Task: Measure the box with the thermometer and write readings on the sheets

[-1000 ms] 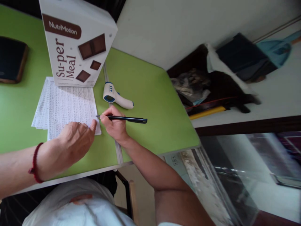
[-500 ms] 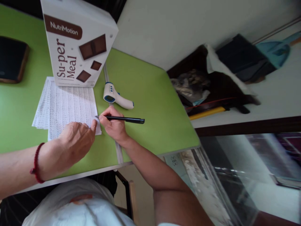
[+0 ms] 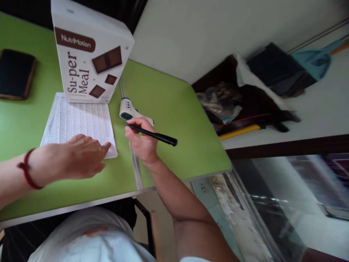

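Note:
A black pen (image 3: 152, 134) is gripped in my right hand (image 3: 144, 141), its tip pointing left, off the paper's right edge. That hand partly covers the handle of a white and blue infrared thermometer (image 3: 130, 109). My left hand (image 3: 79, 156), with a red cord bracelet at the wrist, lies over the lower part of the paper sheets (image 3: 89, 122), one finger stretched to the right near their corner. Some of its other fingers are hidden. Rows of small handwriting fill the top sheet. A white NutriMotion box (image 3: 89, 62) stands at the sheets' far edge.
A dark phone-like device (image 3: 17, 74) with a brown edge lies at the left of the green table (image 3: 174, 120). A metal seam runs across the tabletop beside the paper. Beyond the right edge are a dark container with crumpled material (image 3: 220, 100) and a blue dustpan-like thing (image 3: 313, 63).
My right hand with the pen has moved right, away from the paper, towards the thermometer. My left hand has shifted slightly left, and the fanned sheets now look like one wider sheet.

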The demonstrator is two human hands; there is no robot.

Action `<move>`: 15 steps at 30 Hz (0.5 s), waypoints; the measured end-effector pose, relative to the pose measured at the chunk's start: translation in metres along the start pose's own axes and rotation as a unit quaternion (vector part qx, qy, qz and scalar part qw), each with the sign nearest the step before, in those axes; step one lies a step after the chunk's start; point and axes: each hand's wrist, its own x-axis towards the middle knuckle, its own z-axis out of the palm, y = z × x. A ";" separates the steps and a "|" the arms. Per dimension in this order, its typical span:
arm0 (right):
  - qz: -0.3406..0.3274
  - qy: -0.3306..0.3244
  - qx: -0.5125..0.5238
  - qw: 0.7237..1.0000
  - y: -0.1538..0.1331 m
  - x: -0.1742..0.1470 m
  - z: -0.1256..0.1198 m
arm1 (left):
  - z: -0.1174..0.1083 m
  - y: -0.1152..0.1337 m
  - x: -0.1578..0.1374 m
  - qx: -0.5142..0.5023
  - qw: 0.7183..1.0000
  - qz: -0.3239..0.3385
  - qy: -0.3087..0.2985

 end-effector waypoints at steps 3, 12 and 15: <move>-0.080 -0.029 -0.123 0.989 -0.003 0.011 -0.011 | -0.018 -0.044 0.002 -0.167 0.981 0.059 -0.081; -0.194 -0.195 -0.260 0.926 -0.003 0.032 0.008 | -0.012 -0.132 -0.009 -0.092 0.932 -0.346 0.060; -0.201 -0.207 -0.246 0.925 0.003 0.027 0.027 | 0.007 -0.143 -0.002 -0.156 0.915 -0.299 0.224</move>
